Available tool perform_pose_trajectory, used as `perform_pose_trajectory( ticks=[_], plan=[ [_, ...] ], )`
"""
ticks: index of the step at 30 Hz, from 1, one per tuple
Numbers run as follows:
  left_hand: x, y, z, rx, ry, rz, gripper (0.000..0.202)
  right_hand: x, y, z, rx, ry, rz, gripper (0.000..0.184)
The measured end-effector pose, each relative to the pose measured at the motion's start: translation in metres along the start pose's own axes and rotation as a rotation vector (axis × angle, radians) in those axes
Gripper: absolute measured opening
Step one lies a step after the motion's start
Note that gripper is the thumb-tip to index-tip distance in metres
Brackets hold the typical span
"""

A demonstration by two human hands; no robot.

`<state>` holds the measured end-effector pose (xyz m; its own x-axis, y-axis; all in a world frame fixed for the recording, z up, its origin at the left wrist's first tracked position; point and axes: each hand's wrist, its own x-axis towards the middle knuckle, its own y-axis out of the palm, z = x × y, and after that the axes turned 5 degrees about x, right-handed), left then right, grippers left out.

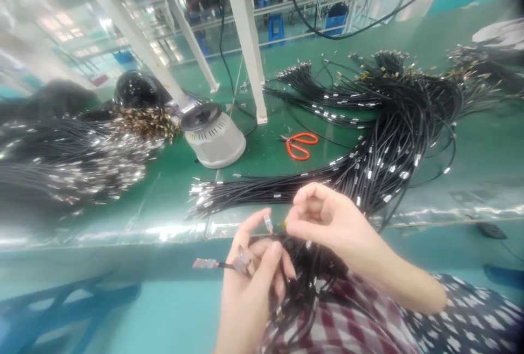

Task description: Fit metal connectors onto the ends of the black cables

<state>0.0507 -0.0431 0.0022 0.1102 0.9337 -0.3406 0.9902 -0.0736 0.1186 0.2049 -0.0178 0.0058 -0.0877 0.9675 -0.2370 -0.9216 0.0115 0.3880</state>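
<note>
My left hand [257,277] is closed around black cables, whose silvery flat terminals [206,263] stick out past the fingers. One more terminal [268,223] stands up by the raised index fingertip. Just to the right, my right hand [333,217] has thumb and fingers brought together, with a tiny yellowish bit [285,224] at the tips that is too small to identify. Below both hands a bunch of black cables [305,272] hangs over a checked red-and-white cloth [347,316], partly hidden by my hands.
Behind my hands, a large cable bundle [278,185] lies across the green table [262,149]. Orange-handled snips [300,145] rest near a grey-white round device [216,138]. More cables [82,163] are piled at left. White posts [245,32] rise from the table.
</note>
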Motion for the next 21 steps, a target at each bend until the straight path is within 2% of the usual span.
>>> perform_pose_trajectory(
  ticks=[21],
  plan=[
    [-0.0024,-0.0002,0.0006,-0.006,-0.007,0.022,0.051,0.0015,0.0084,0.0035,-0.053,-0.005,0.062,0.039]
  ],
)
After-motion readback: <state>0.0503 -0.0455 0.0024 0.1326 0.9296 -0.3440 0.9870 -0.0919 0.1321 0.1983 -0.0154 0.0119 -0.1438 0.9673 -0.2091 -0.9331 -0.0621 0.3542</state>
